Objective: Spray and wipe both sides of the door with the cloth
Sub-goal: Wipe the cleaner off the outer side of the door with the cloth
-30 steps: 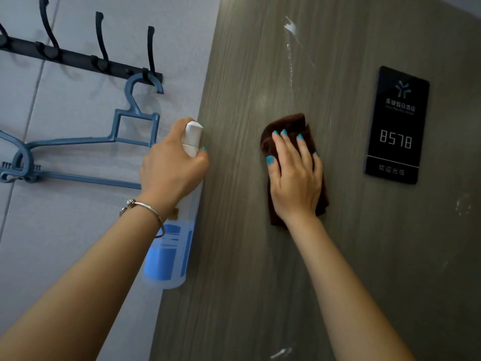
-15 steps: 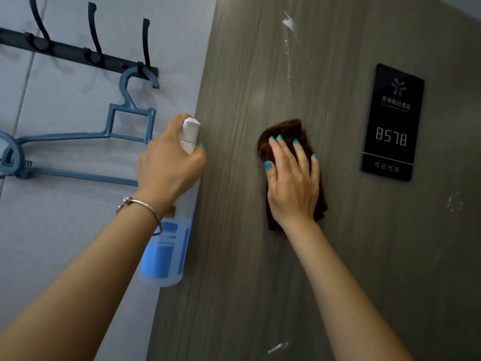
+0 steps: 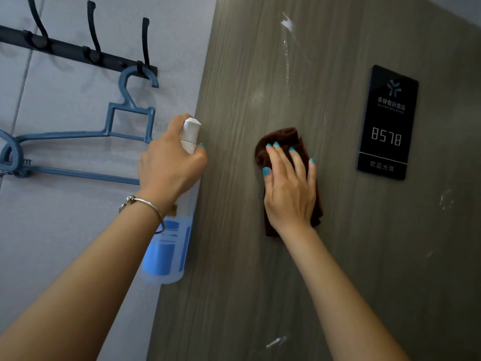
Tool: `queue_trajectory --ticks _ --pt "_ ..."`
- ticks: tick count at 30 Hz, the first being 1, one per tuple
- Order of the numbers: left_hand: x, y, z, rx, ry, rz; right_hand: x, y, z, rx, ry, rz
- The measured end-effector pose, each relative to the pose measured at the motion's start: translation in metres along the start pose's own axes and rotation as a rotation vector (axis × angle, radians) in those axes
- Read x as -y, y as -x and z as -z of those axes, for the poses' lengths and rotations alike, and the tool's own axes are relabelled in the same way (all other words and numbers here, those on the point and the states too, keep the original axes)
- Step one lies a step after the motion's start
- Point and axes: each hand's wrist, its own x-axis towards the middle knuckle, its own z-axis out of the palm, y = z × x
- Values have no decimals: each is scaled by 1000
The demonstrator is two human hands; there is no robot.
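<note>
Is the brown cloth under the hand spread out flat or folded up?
Folded, or at least bunched. The cloth shows a rolled, doubled edge above the fingertips of the right hand, which presses it flat against the door.

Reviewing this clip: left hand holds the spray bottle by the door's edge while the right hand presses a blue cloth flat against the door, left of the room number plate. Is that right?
Not quite: the cloth is dark brown, not blue, as the head view shows. The rest stands: the left hand holds the spray bottle by the edge of the door, and the right hand presses the cloth flat, left of the room number plate.
</note>
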Motion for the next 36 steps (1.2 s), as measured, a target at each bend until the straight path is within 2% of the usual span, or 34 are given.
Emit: queue_trajectory --ticks 4,11,18,25,29,32,36 --pt "-1 0 0 0 3 1 2 39 2 10 22 32" --pt "-1 0 -2 -1 -6 6 -1 -12 6 42 44 12" --pt "-3 0 -1 -1 -2 18 2 30 9 38 42 65" --pt "-1 0 -1 6 5 13 1 -7 5 49 52 7" --pt "-1 0 0 13 10 2 5 29 1 55 -3 -31" --pt "-2 0 1 7 10 5 0 77 -6 126 -53 -23" --pt "-3 1 -2 -6 -28 7 -8 52 -9 157 -93 -28"
